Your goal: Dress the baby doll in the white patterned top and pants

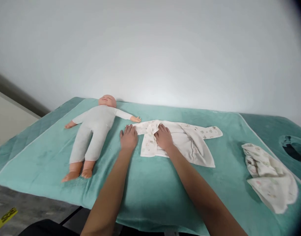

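A white baby shirt (pixel 177 137) with small printed figures is spread on the green padded cover, its front unfolded and both sleeves stretched sideways. My left hand (pixel 129 137) lies flat at the cuff of the left-hand sleeve, fingers extended. On the shirt's middle, near the neck opening, rests my right hand (pixel 163 137), palm down with fingers stretched; its fingertips touch the edge of the front panel. A baby doll (pixel 93 127) in a pale cloth bodysuit lies on its back to the left, one hand close to the sleeve.
A crumpled white printed cloth (pixel 270 173) lies at the right. The green cover (pixel 150 186) stretches over the table up to a white wall (pixel 150 52). A dark ring-shaped object (pixel 295 149) shows at the far right. Yellow tape (pixel 5 219) marks the floor at lower left.
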Motion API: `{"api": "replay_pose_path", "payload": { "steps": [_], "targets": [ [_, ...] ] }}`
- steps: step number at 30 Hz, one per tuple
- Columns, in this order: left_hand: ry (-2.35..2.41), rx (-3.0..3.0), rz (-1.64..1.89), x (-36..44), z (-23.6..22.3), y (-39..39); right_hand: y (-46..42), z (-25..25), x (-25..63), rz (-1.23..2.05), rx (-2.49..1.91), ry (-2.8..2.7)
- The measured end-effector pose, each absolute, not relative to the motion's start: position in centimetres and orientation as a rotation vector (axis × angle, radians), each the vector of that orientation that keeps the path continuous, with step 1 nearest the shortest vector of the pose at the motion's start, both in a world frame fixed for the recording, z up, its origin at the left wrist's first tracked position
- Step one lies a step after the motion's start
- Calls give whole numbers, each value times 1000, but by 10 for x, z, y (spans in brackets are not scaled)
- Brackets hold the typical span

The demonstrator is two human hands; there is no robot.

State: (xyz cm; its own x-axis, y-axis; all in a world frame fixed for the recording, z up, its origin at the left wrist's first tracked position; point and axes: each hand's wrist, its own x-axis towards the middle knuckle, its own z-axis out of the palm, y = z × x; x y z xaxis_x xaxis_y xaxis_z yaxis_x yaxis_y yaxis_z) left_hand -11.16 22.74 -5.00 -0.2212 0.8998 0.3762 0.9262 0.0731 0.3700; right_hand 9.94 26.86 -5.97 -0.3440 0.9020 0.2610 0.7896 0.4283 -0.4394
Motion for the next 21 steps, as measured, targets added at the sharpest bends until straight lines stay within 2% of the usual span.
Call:
{"api": "replay_pose_path", "payload": {
  "steps": [8, 13, 21],
  "targets": [
    [-1985, -2162, -927, -93, -42, 165, 205, -74, 186, 307, -1367, -2205],
    [-1588, -2516, -731, -67, -52, 116, 139, -76, 247, 99, -1364, -2267],
    [-1532, -2382, -607, -57, -44, 133, 116, -49, 273, -249, -1385, -2308]
  ]
}}
